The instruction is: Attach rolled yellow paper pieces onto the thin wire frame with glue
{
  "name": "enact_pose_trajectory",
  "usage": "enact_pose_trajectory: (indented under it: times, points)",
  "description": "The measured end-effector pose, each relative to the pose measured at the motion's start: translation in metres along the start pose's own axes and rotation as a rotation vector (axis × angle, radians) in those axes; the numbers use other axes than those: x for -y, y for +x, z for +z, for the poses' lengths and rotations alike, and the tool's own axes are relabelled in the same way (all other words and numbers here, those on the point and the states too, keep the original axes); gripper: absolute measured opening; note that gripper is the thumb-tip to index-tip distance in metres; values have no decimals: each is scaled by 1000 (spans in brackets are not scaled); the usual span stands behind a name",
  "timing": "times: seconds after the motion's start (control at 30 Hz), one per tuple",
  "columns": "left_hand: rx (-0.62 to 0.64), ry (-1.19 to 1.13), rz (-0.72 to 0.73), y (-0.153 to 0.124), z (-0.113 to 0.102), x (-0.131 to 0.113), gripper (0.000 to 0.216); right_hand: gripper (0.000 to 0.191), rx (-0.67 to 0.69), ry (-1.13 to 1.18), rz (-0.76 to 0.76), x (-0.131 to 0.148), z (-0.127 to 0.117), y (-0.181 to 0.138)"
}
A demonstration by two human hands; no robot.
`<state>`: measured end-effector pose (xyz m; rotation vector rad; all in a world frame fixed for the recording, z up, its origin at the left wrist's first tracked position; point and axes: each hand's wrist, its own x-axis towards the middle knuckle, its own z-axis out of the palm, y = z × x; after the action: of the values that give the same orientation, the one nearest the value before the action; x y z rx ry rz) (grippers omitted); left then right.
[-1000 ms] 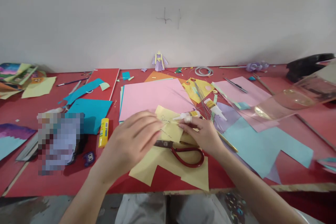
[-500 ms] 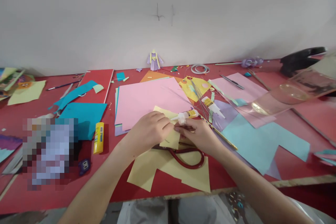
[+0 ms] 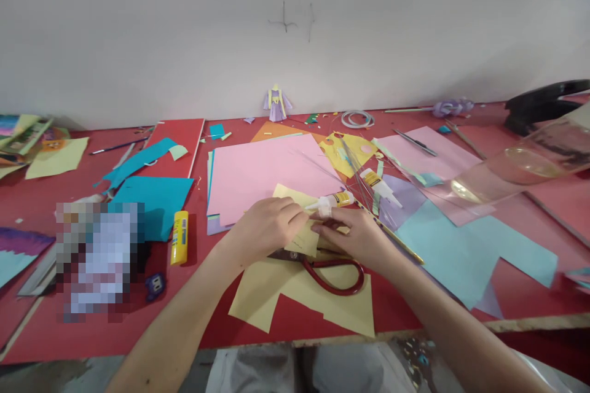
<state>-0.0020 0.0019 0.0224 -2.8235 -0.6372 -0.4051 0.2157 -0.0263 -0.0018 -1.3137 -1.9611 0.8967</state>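
My left hand (image 3: 270, 224) is closed, its fingers curled down over a pale yellow paper piece (image 3: 304, 241); what they pinch is hidden. Close beside it, my right hand (image 3: 357, 230) has thumb and forefinger drawn together, their tips almost meeting my left fingers. Anything between them is too small to make out. A glue bottle (image 3: 342, 199) with a yellow label lies just beyond my right fingers, nozzle pointing left. Red-handled scissors (image 3: 338, 290) rest below my hands on a cut yellow sheet (image 3: 258, 301).
Pink sheets (image 3: 262, 166) lie behind my hands. To the right are another glue bottle (image 3: 380, 186), a pencil (image 3: 399, 239) and light blue paper (image 3: 452, 252). A glue stick (image 3: 179, 238) stands to the left. A paper doll (image 3: 277, 104) leans by the wall.
The view has shifted slightly, so everything sits a little further right. My hands keep nearly the same pose over the yellow paper.
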Motion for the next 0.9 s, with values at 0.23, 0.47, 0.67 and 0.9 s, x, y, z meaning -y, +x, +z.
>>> enact_pose_trajectory:
  times: [0.23,0.47,0.67,0.9]
  points:
    - [-9,-23,-4,1,0,-2,15,16,-44,-64,-34,-1,1,0]
    - [7,-54,-18,0,3,-1,15,18,-56,-163,-84,-5,3,0]
    - [-7,-49,-6,0,4,1,18,20,-57,-174,-75,-5,1,0]
    - [-32,8,10,0,2,0,18,20,-68,-151,-45,-3,-3,1]
